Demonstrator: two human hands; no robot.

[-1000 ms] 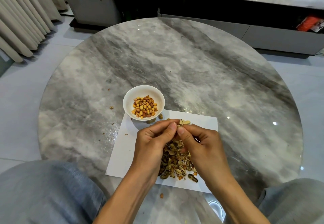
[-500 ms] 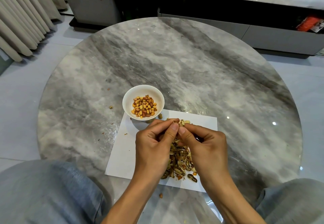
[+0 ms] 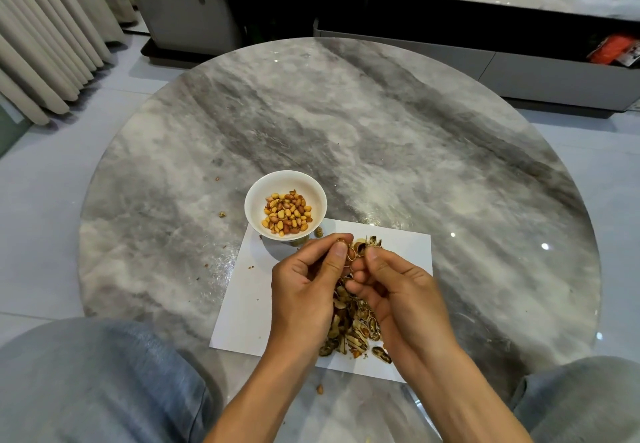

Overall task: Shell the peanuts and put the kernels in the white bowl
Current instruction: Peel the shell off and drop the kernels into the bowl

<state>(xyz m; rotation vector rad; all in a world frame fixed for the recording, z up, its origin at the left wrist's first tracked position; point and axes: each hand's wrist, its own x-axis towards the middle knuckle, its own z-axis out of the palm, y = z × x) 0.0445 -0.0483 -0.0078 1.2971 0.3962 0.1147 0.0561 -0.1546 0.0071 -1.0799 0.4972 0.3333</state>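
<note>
Above the paper (image 3: 249, 290) on the surface (image 3: 415, 137), the left hand (image 3: 304, 290) and right hand (image 3: 405, 293) both pinched one peanut (image 3: 350, 252), just beside the white bowl (image 3: 256, 200); prying gently would probably keep its kernel from dropping among the shells (image 3: 356, 335).

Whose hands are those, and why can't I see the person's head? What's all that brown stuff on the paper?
The camera sits on the person's head and looks down, so you see only arms and knees. The left hand and the right hand pinch one peanut between them and crack it open. The brown heap is broken shells, piled on a white sheet of paper on a round marble table. The white bowl just beyond the hands holds the shelled kernels.
</note>
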